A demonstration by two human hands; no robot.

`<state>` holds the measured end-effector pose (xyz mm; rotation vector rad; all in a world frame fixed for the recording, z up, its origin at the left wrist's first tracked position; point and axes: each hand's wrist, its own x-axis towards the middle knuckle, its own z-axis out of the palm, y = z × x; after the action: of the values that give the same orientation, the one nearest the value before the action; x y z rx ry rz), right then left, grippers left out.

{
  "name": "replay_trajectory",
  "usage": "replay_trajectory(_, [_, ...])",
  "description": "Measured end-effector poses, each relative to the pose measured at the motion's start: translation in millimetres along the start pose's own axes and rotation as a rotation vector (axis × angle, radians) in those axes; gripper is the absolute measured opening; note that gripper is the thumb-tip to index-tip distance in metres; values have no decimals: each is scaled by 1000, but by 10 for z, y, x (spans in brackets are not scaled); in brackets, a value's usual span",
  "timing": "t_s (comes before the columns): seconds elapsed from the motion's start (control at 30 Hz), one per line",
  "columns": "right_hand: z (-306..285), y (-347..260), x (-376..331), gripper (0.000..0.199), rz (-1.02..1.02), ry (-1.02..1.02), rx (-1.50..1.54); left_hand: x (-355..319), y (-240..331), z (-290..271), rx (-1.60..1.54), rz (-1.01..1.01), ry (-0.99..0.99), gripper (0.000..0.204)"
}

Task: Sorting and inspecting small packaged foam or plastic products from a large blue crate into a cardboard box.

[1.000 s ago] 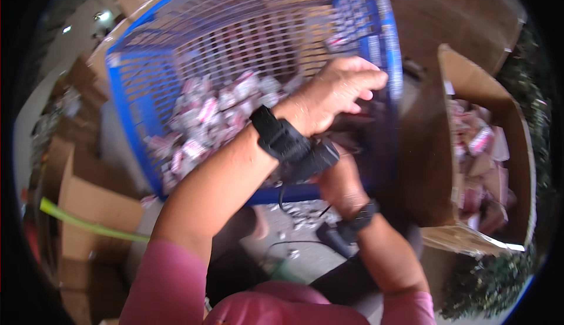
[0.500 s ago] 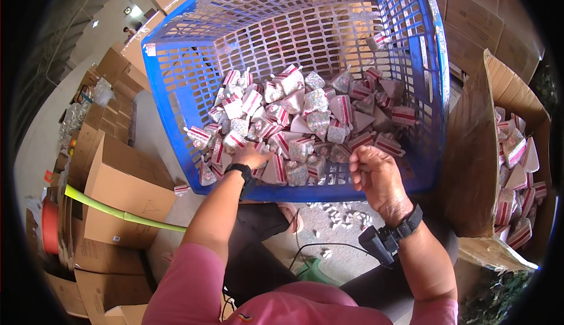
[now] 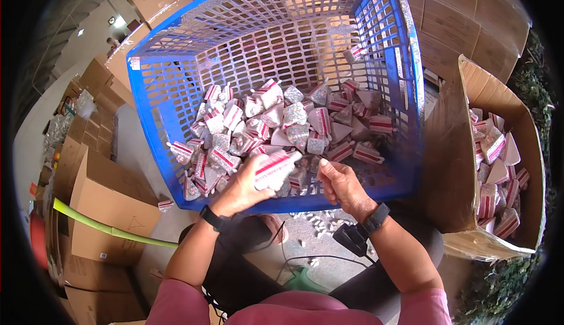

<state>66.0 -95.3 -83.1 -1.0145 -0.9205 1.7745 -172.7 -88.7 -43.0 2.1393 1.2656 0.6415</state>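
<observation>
Up comes a wedge (image 3: 275,172), left hand (image 3: 244,187) pinching it; by the basket's near edge (image 3: 299,206), right hand (image 3: 346,190) half-curled, grip unclear.

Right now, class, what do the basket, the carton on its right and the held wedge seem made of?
Basket: likely moulded plastic; slightly glossy blue, regular slots. Carton: probably cardboard; matte brown, worn edges. Held wedge: perhaps foam; matte white, red-banded, though uncertain.

The basket (image 3: 147,122) is blue, the wedges (image 3: 320,120) red-striped white, the shirt (image 3: 294,311) pink.
</observation>
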Motion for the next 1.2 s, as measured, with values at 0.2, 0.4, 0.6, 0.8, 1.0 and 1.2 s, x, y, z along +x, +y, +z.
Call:
replay_trajectory(0.2, [-73, -48, -165, 34, 90, -27, -102, -18, 324, 359, -76, 151, -147, 70])
replay_trajectory(0.4, [47, 73, -210, 38, -150, 13, -426, -1, 71, 1061, -439, -190, 547, 22])
replay_trajectory(0.6, [17, 55, -92, 36, -74, -127, 196, 131, -123, 1418, -1516, -581, 581, 14])
replay_trajectory(0.8, [-415, 50, 192, 30, -584, 225, -856, 82, -397, 1265, -933, -570, 533, 19])
replay_trajectory(1.0, [-447, -106, 277, 24, -501, 329, -794, -150, -918, 686, 61, -743, 367, 70])
replay_trajectory(1.2, [-362, -193, 234, 21, -431, 308, -684, -103, -1130, 511, 283, -771, 88, 90])
